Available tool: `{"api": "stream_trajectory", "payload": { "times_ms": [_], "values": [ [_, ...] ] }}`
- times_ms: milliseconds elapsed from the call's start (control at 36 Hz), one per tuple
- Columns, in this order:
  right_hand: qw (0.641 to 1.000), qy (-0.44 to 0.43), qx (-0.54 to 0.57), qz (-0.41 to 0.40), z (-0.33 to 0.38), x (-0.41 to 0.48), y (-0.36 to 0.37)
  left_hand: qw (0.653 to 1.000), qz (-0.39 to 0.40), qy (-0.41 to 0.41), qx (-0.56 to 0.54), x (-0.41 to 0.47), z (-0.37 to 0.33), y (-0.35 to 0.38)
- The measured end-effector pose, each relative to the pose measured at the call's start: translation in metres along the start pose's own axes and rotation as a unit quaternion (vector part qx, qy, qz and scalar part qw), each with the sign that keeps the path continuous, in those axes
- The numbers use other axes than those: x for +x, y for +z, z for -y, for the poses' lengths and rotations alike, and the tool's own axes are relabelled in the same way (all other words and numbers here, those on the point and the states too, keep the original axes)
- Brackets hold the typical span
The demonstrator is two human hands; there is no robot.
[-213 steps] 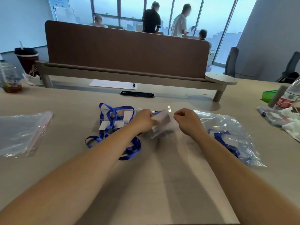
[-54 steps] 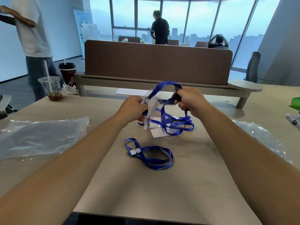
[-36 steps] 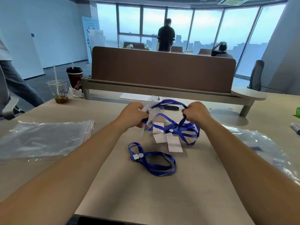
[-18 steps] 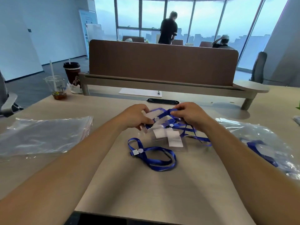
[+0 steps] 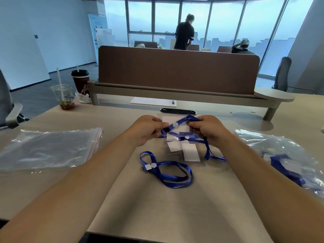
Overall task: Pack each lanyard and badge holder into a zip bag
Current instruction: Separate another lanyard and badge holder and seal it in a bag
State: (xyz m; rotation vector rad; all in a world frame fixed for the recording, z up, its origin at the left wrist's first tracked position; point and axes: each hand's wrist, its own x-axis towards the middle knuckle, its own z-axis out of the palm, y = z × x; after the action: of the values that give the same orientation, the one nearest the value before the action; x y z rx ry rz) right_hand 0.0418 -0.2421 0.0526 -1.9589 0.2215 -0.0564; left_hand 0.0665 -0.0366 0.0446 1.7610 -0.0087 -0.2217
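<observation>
My left hand (image 5: pixel 146 130) and my right hand (image 5: pixel 207 131) together hold a blue lanyard (image 5: pixel 180 122) just above the table, its strap stretched between them and trailing down to the right. Clear badge holders with white cards (image 5: pixel 190 151) lie under and just in front of my hands. A second blue lanyard (image 5: pixel 168 170) lies loose on the table nearer to me. A stack of empty clear zip bags (image 5: pixel 49 148) rests at the left. At the right lies a filled zip bag (image 5: pixel 287 158) with blue lanyards inside.
The beige table (image 5: pixel 175 207) has a brown divider panel (image 5: pixel 177 69) at the back. Two drink cups (image 5: pixel 65 97) stand at the far left. A white sheet with a pen (image 5: pixel 152 101) and a black oval grommet (image 5: pixel 178 111) lie behind my hands. People stand by the windows.
My hands have come down from a raised position to just above the table with the lanyard. The strap is now pulled straighter between them, and the badge holders lie on the table.
</observation>
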Motion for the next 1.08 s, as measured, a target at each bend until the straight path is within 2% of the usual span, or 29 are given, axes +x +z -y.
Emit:
{"api": "stream_trajectory", "payload": {
  "times_ms": [139, 278, 444, 556, 639, 806, 944, 1083],
  "values": [
    [1.0, 0.005, 0.011, -0.001, 0.001, -0.003, 0.009, 0.998, 0.024, -0.015, -0.055, -0.001, 0.006, 0.002],
    [0.991, -0.03, -0.134, 0.0, 0.005, -0.005, 0.016, 0.998, 0.048, -0.012, -0.04, -0.008, 0.002, 0.001],
    [0.979, -0.065, -0.193, -0.014, 0.017, -0.005, 0.011, 0.999, 0.036, 0.004, -0.005, -0.007, 0.0, 0.002],
    [0.958, -0.091, -0.273, 0.011, 0.029, -0.007, 0.013, 0.999, 0.03, 0.011, 0.004, -0.008, 0.003, 0.003],
    [0.96, -0.11, -0.256, 0.037, 0.038, -0.009, 0.013, 0.999, 0.03, 0.015, 0.027, -0.008, 0.004, 0.006],
    [0.969, -0.132, -0.208, 0.01, 0.043, -0.005, 0.015, 0.993, 0.04, 0.03, 0.108, -0.013, 0.004, 0.013],
    [0.97, -0.12, -0.213, -0.005, 0.041, 0.003, 0.014, 0.996, 0.077, 0.03, 0.038, -0.019, 0.006, 0.009],
    [0.969, -0.11, -0.222, -0.009, 0.037, 0.007, 0.011, 0.99, 0.09, 0.025, 0.108, -0.017, 0.004, 0.01]
  ]
}}
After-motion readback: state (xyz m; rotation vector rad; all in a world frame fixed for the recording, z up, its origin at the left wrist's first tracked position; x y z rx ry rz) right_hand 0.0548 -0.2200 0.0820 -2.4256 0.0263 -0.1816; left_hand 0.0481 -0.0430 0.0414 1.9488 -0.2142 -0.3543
